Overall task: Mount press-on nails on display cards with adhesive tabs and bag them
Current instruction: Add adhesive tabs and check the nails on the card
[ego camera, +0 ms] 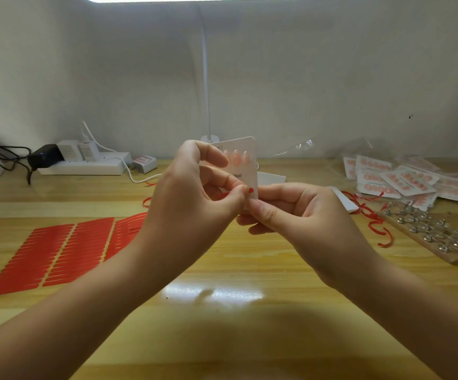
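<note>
Card [245,160] with pink nails [239,158]

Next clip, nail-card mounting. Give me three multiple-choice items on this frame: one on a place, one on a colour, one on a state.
1. Where do the bagged cards lie?
A. far right of the table
B. near left
C. under the power strip

2. What colour are the adhesive sheets?
A. blue
B. red
C. white

3. How is the display card held?
A. flat on the table
B. left hand alone
C. both hands, off the table

Key: 1 A, stacked beside the wooden stand. 2 B, red strips. 3 C, left hand and right hand pinch its lower edge.
</note>
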